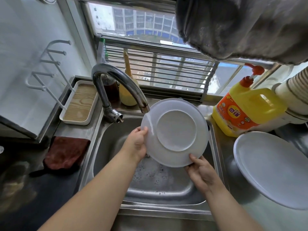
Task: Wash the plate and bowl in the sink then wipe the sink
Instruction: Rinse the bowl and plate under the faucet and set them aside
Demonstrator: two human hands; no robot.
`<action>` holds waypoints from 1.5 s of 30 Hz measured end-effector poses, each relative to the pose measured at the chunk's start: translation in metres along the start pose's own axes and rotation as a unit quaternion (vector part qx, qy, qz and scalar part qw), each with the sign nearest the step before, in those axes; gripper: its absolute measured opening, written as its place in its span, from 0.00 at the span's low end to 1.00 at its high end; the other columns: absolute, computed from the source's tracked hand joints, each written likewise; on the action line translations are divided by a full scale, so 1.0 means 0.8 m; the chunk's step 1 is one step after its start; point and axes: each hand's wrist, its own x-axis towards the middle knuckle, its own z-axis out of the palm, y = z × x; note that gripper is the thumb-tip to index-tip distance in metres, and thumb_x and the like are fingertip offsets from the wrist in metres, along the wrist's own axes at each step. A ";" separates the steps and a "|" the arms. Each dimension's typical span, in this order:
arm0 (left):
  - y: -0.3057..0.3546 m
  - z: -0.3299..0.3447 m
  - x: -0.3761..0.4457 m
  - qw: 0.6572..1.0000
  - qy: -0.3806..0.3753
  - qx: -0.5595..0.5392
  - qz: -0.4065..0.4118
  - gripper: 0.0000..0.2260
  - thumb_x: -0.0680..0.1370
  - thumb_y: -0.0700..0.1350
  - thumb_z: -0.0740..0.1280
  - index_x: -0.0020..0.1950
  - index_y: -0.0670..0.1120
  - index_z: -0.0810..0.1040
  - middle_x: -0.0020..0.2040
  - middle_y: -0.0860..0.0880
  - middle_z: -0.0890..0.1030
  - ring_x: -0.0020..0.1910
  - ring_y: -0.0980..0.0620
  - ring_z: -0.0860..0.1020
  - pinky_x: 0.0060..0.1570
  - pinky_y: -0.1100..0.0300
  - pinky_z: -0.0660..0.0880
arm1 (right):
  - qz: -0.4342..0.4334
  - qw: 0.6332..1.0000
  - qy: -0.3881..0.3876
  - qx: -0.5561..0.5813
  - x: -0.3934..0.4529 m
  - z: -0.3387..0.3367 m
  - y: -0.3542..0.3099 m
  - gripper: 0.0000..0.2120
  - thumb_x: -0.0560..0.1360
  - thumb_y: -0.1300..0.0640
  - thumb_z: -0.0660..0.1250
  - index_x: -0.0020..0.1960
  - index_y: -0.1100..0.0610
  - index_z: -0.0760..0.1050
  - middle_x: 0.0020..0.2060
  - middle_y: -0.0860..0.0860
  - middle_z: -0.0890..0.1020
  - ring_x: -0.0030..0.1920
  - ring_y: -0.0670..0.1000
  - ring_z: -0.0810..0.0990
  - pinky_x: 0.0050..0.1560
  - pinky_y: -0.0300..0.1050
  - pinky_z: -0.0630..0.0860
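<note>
Both hands grip my white plate (175,132) over the sink (115,164): left hand (138,144) pinching its left rim, right hand (200,170) its near edge, underside up beneath the tap (116,84).

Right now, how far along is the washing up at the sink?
Midway. Both hands, left hand and right hand, hold the plate underside-up under the running faucet, rinsing. Suds lie in the sink. Another white dish sits on the right counter. The brown cloth lies unused; the wiping remains.

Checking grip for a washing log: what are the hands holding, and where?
Both hold the white plate by its rim: left hand on the left edge, right hand on the lower edge.
</note>
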 end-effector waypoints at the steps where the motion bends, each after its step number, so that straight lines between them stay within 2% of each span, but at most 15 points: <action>1: -0.001 0.003 -0.004 1.000 0.012 0.012 0.016 0.06 0.82 0.40 0.58 0.46 0.43 0.71 0.44 0.43 0.79 0.41 0.47 0.77 0.38 0.53 0.75 | 0.008 1.000 0.005 -0.002 0.005 0.000 0.003 0.18 0.76 0.65 0.59 0.66 0.60 0.71 0.54 0.56 0.82 0.56 0.54 0.80 0.48 0.48 0.81; 3: -0.002 0.004 -0.016 0.998 0.029 0.026 0.046 0.04 0.81 0.41 0.60 0.48 0.44 0.72 0.44 0.45 0.79 0.40 0.49 0.77 0.37 0.54 0.74 | 0.039 0.999 0.012 -0.004 0.013 0.003 0.009 0.18 0.79 0.57 0.57 0.68 0.59 0.70 0.59 0.58 0.79 0.62 0.57 0.76 0.53 0.52 0.78; 6: -0.001 -0.005 -0.042 0.994 0.057 0.044 0.084 0.06 0.82 0.43 0.58 0.49 0.44 0.73 0.44 0.46 0.79 0.41 0.50 0.77 0.40 0.55 0.76 | 0.076 0.997 0.029 0.001 0.024 0.012 0.026 0.20 0.81 0.47 0.55 0.67 0.55 0.72 0.58 0.57 0.81 0.59 0.57 0.79 0.53 0.54 0.79; 10: -0.002 -0.032 -0.079 0.991 0.074 0.043 0.105 0.06 0.83 0.42 0.57 0.54 0.43 0.72 0.44 0.47 0.78 0.43 0.51 0.76 0.49 0.52 0.75 | 0.099 0.993 0.049 -0.034 0.036 0.019 0.053 0.22 0.80 0.42 0.55 0.68 0.51 0.71 0.59 0.57 0.80 0.61 0.58 0.77 0.65 0.59 0.70; 12: -0.005 -0.048 -0.085 0.992 0.086 0.041 0.087 0.06 0.82 0.41 0.57 0.56 0.43 0.72 0.46 0.46 0.78 0.45 0.49 0.76 0.51 0.50 0.75 | 0.107 0.992 0.053 -0.051 0.036 0.023 0.061 0.20 0.79 0.43 0.58 0.65 0.52 0.74 0.57 0.58 0.81 0.60 0.59 0.78 0.63 0.61 0.71; 18: -0.032 -0.107 -0.068 0.992 0.122 0.043 -0.008 0.05 0.81 0.39 0.59 0.51 0.40 0.73 0.46 0.42 0.79 0.43 0.47 0.77 0.39 0.56 0.75 | 0.059 0.993 0.018 -0.103 0.023 0.027 0.046 0.16 0.80 0.53 0.60 0.64 0.59 0.73 0.54 0.59 0.82 0.54 0.59 0.81 0.46 0.55 0.81; 21: -0.049 -0.118 -0.058 0.991 0.107 0.054 -0.057 0.06 0.81 0.37 0.59 0.47 0.38 0.73 0.36 0.43 0.80 0.38 0.47 0.77 0.33 0.57 0.75 | 0.005 0.984 0.010 -0.176 0.014 0.040 0.025 0.15 0.79 0.55 0.62 0.62 0.62 0.74 0.53 0.61 0.82 0.50 0.60 0.82 0.43 0.52 0.82; 23: -0.056 -0.117 -0.053 0.989 0.086 0.074 -0.092 0.07 0.81 0.35 0.59 0.44 0.39 0.73 0.30 0.45 0.80 0.36 0.47 0.76 0.33 0.57 0.74 | -0.042 0.972 0.021 -0.232 0.008 0.049 0.014 0.15 0.78 0.56 0.63 0.60 0.63 0.74 0.50 0.61 0.82 0.48 0.60 0.82 0.42 0.51 0.82; 26: -0.063 -0.120 -0.037 0.980 0.083 0.146 -0.111 0.04 0.80 0.35 0.61 0.49 0.42 0.73 0.39 0.43 0.80 0.37 0.46 0.77 0.38 0.57 0.72 | -0.112 0.939 0.027 -0.324 -0.007 0.061 -0.001 0.11 0.76 0.56 0.65 0.55 0.60 0.75 0.47 0.60 0.83 0.45 0.59 0.82 0.44 0.54 0.81; 29: -0.046 -0.126 -0.010 0.975 0.118 0.184 -0.047 0.04 0.80 0.37 0.62 0.50 0.45 0.74 0.46 0.45 0.77 0.41 0.49 0.76 0.38 0.58 0.71 | -0.180 0.873 0.024 -0.454 -0.027 0.067 -0.010 0.03 0.77 0.55 0.65 0.49 0.54 0.75 0.43 0.54 0.83 0.43 0.52 0.83 0.38 0.44 0.79; 33: 0.001 -0.115 0.023 0.984 0.118 0.130 0.025 0.06 0.81 0.45 0.61 0.50 0.44 0.75 0.47 0.47 0.77 0.43 0.51 0.75 0.40 0.57 0.72 | -0.233 0.798 0.028 -0.555 -0.041 0.059 -0.011 0.05 0.78 0.54 0.64 0.49 0.56 0.75 0.41 0.50 0.82 0.41 0.48 0.81 0.32 0.33 0.75; 35: 0.019 -0.102 0.036 0.989 0.109 0.094 0.036 0.09 0.81 0.50 0.60 0.48 0.45 0.74 0.46 0.48 0.76 0.42 0.51 0.74 0.42 0.57 0.72 | -0.228 0.789 0.033 -0.569 -0.046 0.055 -0.010 0.07 0.77 0.52 0.64 0.52 0.55 0.74 0.43 0.48 0.81 0.42 0.46 0.80 0.31 0.31 0.74; 39: 0.034 -0.079 0.056 0.990 0.110 0.069 0.050 0.15 0.78 0.58 0.61 0.52 0.47 0.74 0.48 0.50 0.76 0.43 0.51 0.74 0.41 0.57 0.72 | -0.219 0.781 0.028 -0.584 -0.052 0.048 -0.006 0.07 0.77 0.52 0.64 0.53 0.53 0.74 0.43 0.45 0.80 0.43 0.45 0.79 0.29 0.28 0.72; 42: 0.039 -0.066 0.069 0.981 0.167 0.071 0.063 0.17 0.76 0.61 0.63 0.46 0.47 0.76 0.45 0.50 0.78 0.42 0.52 0.76 0.37 0.59 0.72 | -0.215 0.783 0.030 -0.583 -0.053 0.043 -0.001 0.07 0.77 0.53 0.64 0.53 0.54 0.74 0.42 0.44 0.80 0.42 0.44 0.79 0.29 0.28 0.72; 45: 0.042 -0.057 0.077 0.967 0.243 0.061 0.056 0.19 0.75 0.62 0.65 0.41 0.46 0.76 0.40 0.51 0.80 0.37 0.54 0.76 0.31 0.61 0.69 | -0.213 0.787 0.039 -0.577 -0.050 0.041 0.005 0.06 0.77 0.53 0.64 0.52 0.54 0.74 0.42 0.46 0.80 0.42 0.45 0.79 0.32 0.30 0.71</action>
